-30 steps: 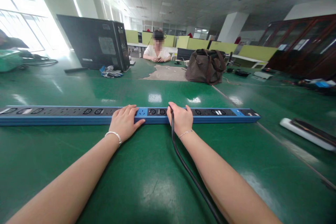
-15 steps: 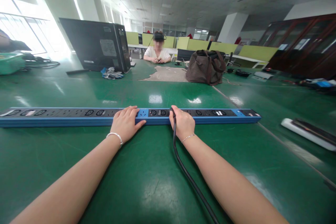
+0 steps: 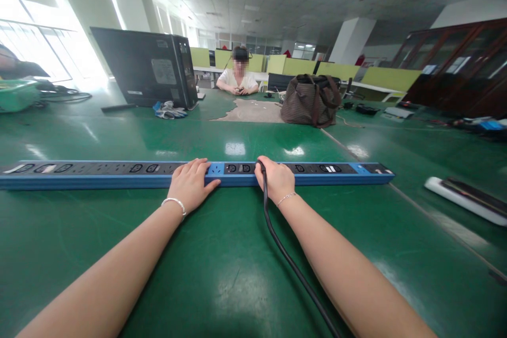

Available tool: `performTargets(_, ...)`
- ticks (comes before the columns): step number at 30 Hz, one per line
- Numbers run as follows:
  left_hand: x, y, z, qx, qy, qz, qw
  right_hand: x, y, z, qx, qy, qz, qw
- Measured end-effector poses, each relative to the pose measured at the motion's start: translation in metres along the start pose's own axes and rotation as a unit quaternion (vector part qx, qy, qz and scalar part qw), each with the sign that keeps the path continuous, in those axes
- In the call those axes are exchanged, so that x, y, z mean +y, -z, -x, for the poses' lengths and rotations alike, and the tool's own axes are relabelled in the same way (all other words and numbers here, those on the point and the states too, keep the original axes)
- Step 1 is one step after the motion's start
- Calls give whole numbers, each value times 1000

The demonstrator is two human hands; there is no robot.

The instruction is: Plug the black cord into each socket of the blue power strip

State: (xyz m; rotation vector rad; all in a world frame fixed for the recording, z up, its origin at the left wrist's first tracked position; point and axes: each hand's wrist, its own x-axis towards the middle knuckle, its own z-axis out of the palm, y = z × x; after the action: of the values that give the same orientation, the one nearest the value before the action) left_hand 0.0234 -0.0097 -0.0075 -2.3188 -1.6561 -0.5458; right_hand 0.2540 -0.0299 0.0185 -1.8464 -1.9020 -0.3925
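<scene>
A long blue power strip point(image 3: 332, 180) lies crosswise on the green table, with rows of black sockets along its top. My left hand point(image 3: 190, 182) grips it left of the middle, fingers over the top and thumb against the front edge. To the right, my right hand point(image 3: 279, 179) is closed on the plug point(image 3: 261, 165) at the end of a black power cord. The plug is at the strip's sockets and mostly hidden by my fingers; how deep it sits cannot be seen. From there the power cord point(image 3: 291, 261) runs down toward me between my forearms.
Behind the strip stand a black computer case point(image 3: 146, 66), crumpled gloves point(image 3: 169, 110) and a brown bag point(image 3: 311, 100). A white and black bar-shaped object point(image 3: 467, 200) lies at right. A green basket point(image 3: 18, 96) is far left. Another person point(image 3: 238, 76) sits across the table.
Both hands keep their places on the strip and plug. The black power cord has shifted slightly to the right near the bottom edge.
</scene>
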Motion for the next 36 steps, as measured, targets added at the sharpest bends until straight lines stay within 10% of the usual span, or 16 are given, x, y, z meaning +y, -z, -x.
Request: performTargets(36,2,3,1,-4,2,-11,1000,9,-11,-1,12,43,-51,998)
